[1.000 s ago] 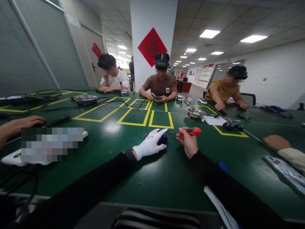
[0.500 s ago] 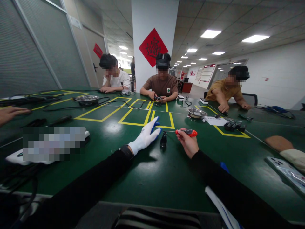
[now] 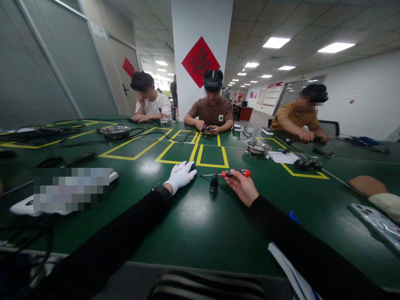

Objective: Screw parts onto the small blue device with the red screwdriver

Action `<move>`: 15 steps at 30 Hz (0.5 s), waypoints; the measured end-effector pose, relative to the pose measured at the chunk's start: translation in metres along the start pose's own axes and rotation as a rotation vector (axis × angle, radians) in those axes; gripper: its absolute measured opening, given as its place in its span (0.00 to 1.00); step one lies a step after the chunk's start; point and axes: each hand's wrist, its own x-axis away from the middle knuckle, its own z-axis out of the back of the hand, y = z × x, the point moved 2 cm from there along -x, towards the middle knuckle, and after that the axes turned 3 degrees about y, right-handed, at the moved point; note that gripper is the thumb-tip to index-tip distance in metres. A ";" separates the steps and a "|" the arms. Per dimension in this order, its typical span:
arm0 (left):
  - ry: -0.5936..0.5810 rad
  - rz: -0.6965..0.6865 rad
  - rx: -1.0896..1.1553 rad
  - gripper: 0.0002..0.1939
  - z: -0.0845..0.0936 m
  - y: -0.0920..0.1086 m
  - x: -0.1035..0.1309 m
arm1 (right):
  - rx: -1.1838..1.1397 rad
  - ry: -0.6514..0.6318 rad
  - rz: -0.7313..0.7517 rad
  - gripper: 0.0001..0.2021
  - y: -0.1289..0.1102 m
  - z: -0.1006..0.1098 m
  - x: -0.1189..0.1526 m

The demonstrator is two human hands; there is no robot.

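- I have the right hand (image 3: 242, 187) wrapped around a screwdriver (image 3: 236, 173), its fingers curled on the red and black handle.
- From those fingers the shaft runs left, crossing by the top of a black cylindrical part (image 3: 213, 184) — I cannot tell whether the two touch.
- That part stands upright on the green table (image 3: 193, 241), just left of my right fingers and to the right of my left ones.
- My left hand (image 3: 180, 177), in a white glove with blue on the palm side, lies low over the table, fingers stretched forward; its underside is hidden, so I cannot tell whether they grasp anything.
- Beyond my right fingers, farther across the table, I see a metal bowl (image 3: 258, 147); what lies inside is too small for me to make out.
- A sheet of paper (image 3: 283, 157) lies just right of that bowl, with black parts (image 3: 308, 164) clustered beside it — well apart from my fingers.
- A second metal bowl (image 3: 115, 131) sits far beyond and left of my left fingers, its contents unclear to me.
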 end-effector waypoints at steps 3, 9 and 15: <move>0.004 -0.010 -0.055 0.29 0.000 0.002 0.002 | 0.009 -0.035 -0.004 0.04 0.001 -0.001 0.000; 0.002 -0.021 -0.078 0.27 -0.001 0.005 0.003 | 0.044 -0.088 -0.020 0.07 0.003 -0.002 -0.001; 0.002 -0.036 -0.077 0.27 -0.002 0.003 0.002 | 0.067 -0.121 -0.003 0.09 0.004 -0.006 0.002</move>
